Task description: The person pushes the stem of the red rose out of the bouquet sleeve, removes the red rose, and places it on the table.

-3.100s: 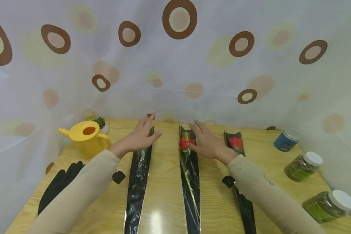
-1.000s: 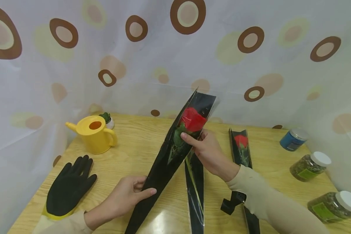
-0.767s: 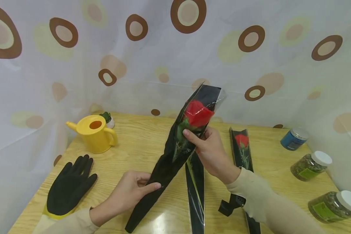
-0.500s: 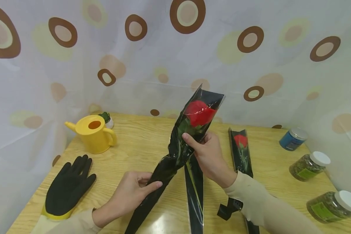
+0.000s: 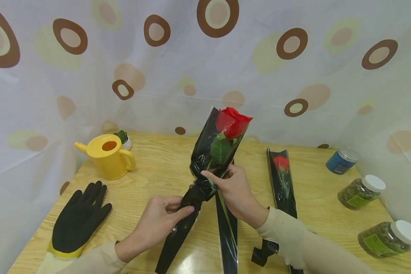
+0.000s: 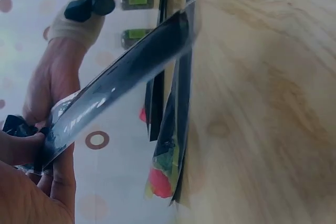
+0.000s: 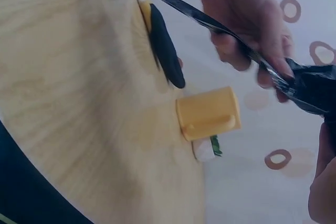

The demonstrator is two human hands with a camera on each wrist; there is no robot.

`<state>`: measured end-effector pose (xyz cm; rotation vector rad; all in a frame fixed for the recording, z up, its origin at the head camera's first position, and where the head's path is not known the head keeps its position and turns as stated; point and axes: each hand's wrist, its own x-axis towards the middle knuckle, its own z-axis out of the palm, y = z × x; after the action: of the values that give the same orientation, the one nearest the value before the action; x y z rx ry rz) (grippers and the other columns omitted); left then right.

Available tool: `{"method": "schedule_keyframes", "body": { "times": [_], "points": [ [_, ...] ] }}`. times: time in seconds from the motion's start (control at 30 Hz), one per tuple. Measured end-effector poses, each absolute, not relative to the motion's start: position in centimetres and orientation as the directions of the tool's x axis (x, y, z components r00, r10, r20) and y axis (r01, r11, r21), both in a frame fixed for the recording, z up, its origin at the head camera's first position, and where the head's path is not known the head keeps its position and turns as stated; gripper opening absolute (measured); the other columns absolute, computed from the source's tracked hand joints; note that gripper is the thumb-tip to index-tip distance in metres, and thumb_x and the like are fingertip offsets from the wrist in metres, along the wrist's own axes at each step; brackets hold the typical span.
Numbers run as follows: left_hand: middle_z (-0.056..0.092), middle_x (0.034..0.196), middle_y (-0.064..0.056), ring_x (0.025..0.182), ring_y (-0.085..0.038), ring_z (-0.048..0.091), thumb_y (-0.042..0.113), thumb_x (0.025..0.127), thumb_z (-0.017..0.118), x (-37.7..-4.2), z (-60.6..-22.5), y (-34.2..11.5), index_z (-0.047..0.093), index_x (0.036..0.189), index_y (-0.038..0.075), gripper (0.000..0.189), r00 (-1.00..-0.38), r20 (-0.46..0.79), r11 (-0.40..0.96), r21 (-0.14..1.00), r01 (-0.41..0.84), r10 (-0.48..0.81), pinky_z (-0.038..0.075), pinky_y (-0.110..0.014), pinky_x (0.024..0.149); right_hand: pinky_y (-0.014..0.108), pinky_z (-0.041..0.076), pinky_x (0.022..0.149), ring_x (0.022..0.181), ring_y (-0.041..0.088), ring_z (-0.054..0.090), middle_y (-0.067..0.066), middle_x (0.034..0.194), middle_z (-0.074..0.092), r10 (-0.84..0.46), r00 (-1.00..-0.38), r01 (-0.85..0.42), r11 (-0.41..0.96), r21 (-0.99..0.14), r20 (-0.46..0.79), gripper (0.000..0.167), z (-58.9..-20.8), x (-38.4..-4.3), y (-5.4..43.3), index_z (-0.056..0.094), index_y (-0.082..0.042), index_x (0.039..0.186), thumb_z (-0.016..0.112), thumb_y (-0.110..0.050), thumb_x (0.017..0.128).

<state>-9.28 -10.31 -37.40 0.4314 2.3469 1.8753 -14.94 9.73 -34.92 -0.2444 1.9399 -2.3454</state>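
Observation:
Both hands hold a red rose (image 5: 231,123) in a black sleeve with a clear front (image 5: 172,243), slanted above the table. My left hand (image 5: 157,220) pinches the narrow lower part between thumb and fingers. Higher up, just below the leaves, my right hand (image 5: 238,194) grips the sleeve with its thumb across the front. Between the hands the sleeve is bunched and creased, and the bloom's tip pokes past its top edge. Behind it lies a second black sleeve (image 5: 229,243), its upper end hidden; the left wrist view shows its rose (image 6: 160,182).
A third wrapped rose (image 5: 281,163) lies right of the hands. Farther right are a blue jar (image 5: 340,161) and two white-lidded jars (image 5: 356,194). On the left are a yellow watering can (image 5: 107,160), a small potted plant (image 5: 123,139) and a black glove (image 5: 80,220). A patterned curtain (image 5: 178,76) backs the table.
The left wrapped rose was picked up off the table by both hands. Since then its sleeve has bunched up, the bloom has come out past the top edge, and the right hand has moved lower.

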Motion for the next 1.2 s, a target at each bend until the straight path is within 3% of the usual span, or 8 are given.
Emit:
{"method": "schedule_keyframes", "body": {
  "times": [0.27,0.37,0.47,0.67,0.83,0.9,1.1,1.2],
  "points": [
    [0.074,0.084,0.005,0.072,-0.013,0.071,0.020,0.090,0.075,-9.6,-36.7,-10.0,0.077,0.103,0.011,0.015,-0.956,0.128,0.208,0.960,0.186,0.264,0.053,-0.026,0.060,0.039,0.046,0.098,0.114,0.027,0.059,0.012,0.118,0.065,-0.235,-0.969,-0.027,-0.206,-0.978,0.076,0.029,-35.2,-14.3,9.2,0.067,0.004,0.118,0.072,-0.006,0.091],
    [0.058,0.058,0.012,0.051,-0.003,0.051,0.027,0.090,0.075,-9.5,-36.8,-10.1,0.071,0.075,0.011,0.022,-0.954,0.133,0.243,0.949,0.201,0.270,0.037,-0.019,0.049,0.040,0.046,0.098,0.112,0.028,0.059,0.012,0.114,0.066,-0.229,-0.968,-0.046,-0.220,-0.974,0.098,0.026,-34.6,-14.7,9.5,0.068,0.004,0.116,0.072,-0.004,0.091],
    [0.032,0.050,0.012,0.049,-0.005,0.026,0.031,0.089,0.076,-9.3,-37.1,-10.2,0.056,0.061,0.012,0.039,-0.953,0.134,0.267,0.941,0.209,0.273,0.021,-0.021,0.048,0.041,0.046,0.098,0.108,0.028,0.060,0.011,0.106,0.068,-0.219,-0.968,-0.070,-0.224,-0.972,0.121,0.024,-34.0,-15.2,9.9,0.069,0.004,0.112,0.073,-0.003,0.090],
    [0.046,0.049,0.014,0.049,-0.002,0.034,0.028,0.088,0.077,-8.8,-37.7,-10.2,0.070,0.069,0.013,0.025,-0.950,0.121,0.268,0.942,0.202,0.287,0.028,-0.019,0.048,0.038,0.048,0.094,0.105,0.026,0.062,0.012,0.108,0.068,-0.194,-0.967,-0.115,-0.237,-0.965,0.163,0.027,-32.9,-16.0,10.6,0.069,0.001,0.114,0.075,-0.008,0.089],
    [0.018,0.054,0.011,0.048,-0.004,0.016,0.029,0.086,0.078,-8.2,-38.7,-10.4,0.030,0.057,0.011,0.059,-0.944,0.104,0.280,0.940,0.197,0.314,0.018,-0.021,0.046,0.035,0.051,0.089,0.104,0.023,0.062,0.011,0.113,0.067,-0.143,-0.976,-0.120,-0.283,-0.952,0.166,0.026,-31.9,-16.9,11.6,0.069,-0.003,0.115,0.074,-0.007,0.090],
    [0.017,0.055,0.011,0.048,-0.003,0.016,0.028,0.086,0.078,-8.1,-38.9,-10.5,0.026,0.059,0.011,0.061,-0.942,0.099,0.275,0.942,0.192,0.319,0.018,-0.020,0.046,0.036,0.050,0.091,0.108,0.025,0.062,0.010,0.115,0.066,-0.142,-0.976,-0.116,-0.289,-0.950,0.162,0.028,-31.5,-17.0,11.8,0.067,-0.003,0.118,0.073,-0.006,0.090],
    [0.033,0.060,0.011,0.055,-0.001,0.034,0.027,0.089,0.076,-8.4,-38.8,-10.5,0.047,0.066,0.009,0.041,-0.930,0.131,0.335,0.908,0.252,0.344,0.034,-0.018,0.055,0.036,0.049,0.093,0.110,0.025,0.060,0.010,0.115,0.064,-0.120,-0.973,-0.157,-0.287,-0.945,0.198,0.031,-30.3,-17.4,12.2,0.064,-0.002,0.120,0.073,-0.010,0.092],
    [0.042,0.064,0.011,0.062,-0.004,0.041,0.022,0.089,0.075,-8.7,-38.6,-10.6,0.058,0.072,0.009,0.027,-0.930,0.125,0.343,0.906,0.249,0.344,0.043,-0.020,0.064,0.032,0.052,0.081,0.099,0.024,0.061,0.011,0.109,0.064,-0.116,-0.965,-0.205,-0.230,-0.951,0.235,0.029,-30.1,-17.6,12.3,0.065,-0.003,0.117,0.074,-0.012,0.091]
  ]
}}
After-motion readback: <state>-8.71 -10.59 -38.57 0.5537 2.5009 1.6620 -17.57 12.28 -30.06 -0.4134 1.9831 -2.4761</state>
